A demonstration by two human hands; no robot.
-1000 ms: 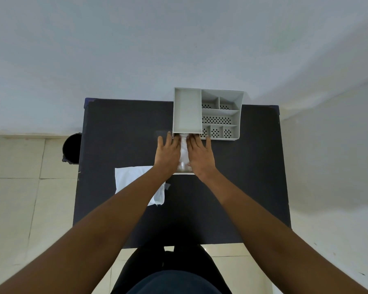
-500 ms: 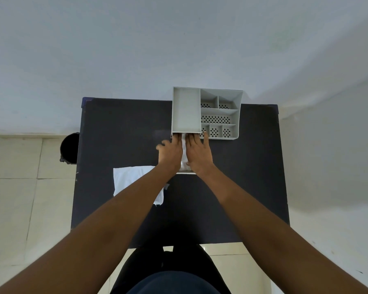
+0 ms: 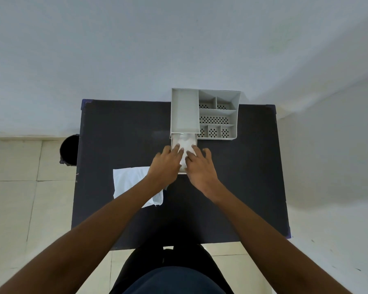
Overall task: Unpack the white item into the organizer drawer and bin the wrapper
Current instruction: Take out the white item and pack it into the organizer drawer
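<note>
Drawer [image 3: 173,143] holds white item [image 3: 185,145], left hand [image 3: 165,164] and right hand [image 3: 201,166] grips spread flat on it.

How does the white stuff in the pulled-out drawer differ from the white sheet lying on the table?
The white item sits bunched inside the open drawer of the grey organizer; the white sheet lies spread flat on the black table. The left hand and right hand press on the item; the sheet is only overlapped by the left forearm. The item lies nearer the organizer; the sheet nearer the black bin. Both are white and soft-looking.
</note>
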